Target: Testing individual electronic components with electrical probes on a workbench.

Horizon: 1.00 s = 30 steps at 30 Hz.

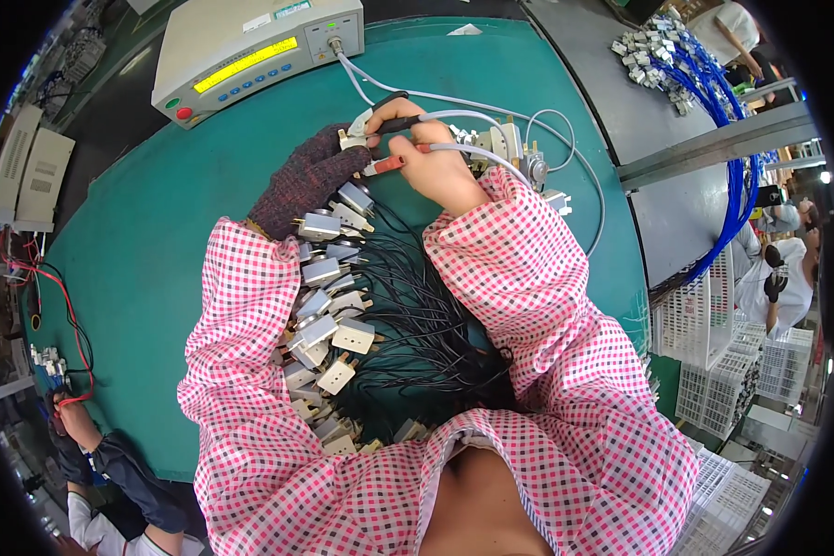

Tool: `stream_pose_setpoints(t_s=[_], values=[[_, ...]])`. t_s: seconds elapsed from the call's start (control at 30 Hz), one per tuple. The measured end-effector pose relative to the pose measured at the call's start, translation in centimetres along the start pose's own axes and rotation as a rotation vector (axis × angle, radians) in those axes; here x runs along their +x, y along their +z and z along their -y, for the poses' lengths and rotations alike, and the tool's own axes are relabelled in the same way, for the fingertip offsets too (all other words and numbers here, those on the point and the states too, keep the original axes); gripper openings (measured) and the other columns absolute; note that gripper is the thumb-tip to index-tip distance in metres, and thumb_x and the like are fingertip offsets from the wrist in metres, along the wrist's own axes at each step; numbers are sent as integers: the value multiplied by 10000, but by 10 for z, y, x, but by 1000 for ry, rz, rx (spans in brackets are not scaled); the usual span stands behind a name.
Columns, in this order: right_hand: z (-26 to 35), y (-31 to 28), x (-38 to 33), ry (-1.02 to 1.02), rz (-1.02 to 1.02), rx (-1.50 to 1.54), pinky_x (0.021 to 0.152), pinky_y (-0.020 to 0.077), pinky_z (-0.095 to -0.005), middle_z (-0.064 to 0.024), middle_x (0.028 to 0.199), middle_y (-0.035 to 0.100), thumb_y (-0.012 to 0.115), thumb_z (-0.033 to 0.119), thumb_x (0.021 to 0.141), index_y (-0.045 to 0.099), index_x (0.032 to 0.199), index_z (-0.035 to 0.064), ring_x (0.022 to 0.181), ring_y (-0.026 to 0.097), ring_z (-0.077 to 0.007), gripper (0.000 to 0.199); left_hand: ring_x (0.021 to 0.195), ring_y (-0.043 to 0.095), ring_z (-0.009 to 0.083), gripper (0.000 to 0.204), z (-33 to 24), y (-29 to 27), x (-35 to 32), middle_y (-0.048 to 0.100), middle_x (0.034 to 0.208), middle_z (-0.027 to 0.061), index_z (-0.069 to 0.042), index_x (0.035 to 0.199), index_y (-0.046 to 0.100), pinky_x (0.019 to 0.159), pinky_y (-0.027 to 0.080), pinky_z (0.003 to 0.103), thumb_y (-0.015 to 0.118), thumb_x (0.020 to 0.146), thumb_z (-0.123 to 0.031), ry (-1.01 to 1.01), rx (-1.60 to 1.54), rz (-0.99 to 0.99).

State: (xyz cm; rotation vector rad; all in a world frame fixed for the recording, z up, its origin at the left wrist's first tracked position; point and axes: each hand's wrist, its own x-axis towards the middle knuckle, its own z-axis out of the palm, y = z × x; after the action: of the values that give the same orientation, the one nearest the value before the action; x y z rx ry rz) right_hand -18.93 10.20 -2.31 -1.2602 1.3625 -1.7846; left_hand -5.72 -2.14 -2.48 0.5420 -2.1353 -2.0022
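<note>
In a dark knitted glove, my left hand (310,178) is closed on a small white connector block (350,141) at the far side of the green mat. My bare right hand (433,171) meets it there, closed around two test leads. One is a red-tipped test probe (386,166) pointing at my left fingers; the other is a black-handled clip (400,124) touching or close beside the block. Exact contact is hidden by the fingers. Below my hands lies a long row of white and grey connector blocks (322,271), with black cables (426,315) running right.
A beige tester (259,56) with a lit yellow display stands at the back left. Grey cables (491,102) run from it. More connectors (505,141) lie beyond my right wrist. Blue-cabled connectors (713,83) hang at the right. Another person's hand (79,422) works at the lower left.
</note>
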Motion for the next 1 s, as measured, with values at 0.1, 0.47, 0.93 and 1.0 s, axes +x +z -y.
stream_pose_setpoints(t_s=[0.1,0.47,0.93,1.0], values=[[27,-8,-2,114,-9,18,518,439,-245,-73,867,585,395,-77,785,566,933,-11,668,577,-129,236,773,582,101,473,-15,6,-3,608,897,37,-52,1175,533,675,469,247,634,852,-383,-71,23,-59],[45,-49,-1,16,-497,425,331,286,-225,-138,819,588,368,4,874,508,1051,-2,362,385,-106,226,1087,530,339,530,-52,20,22,539,1189,186,-29,1209,487,898,451,395,626,762,-277,36,1486,-134],[39,-54,-5,14,-510,443,319,317,-230,-126,795,591,386,0,881,530,1012,17,367,427,-107,196,949,572,249,538,-52,50,28,574,1043,107,-77,1185,523,864,456,354,699,718,-276,-26,915,232],[37,-51,-7,97,-352,226,321,310,-231,-115,716,612,412,-5,852,577,942,29,369,442,-96,191,928,558,189,511,-44,35,23,575,1013,95,-53,1161,528,836,458,330,708,720,-236,-212,802,246]])
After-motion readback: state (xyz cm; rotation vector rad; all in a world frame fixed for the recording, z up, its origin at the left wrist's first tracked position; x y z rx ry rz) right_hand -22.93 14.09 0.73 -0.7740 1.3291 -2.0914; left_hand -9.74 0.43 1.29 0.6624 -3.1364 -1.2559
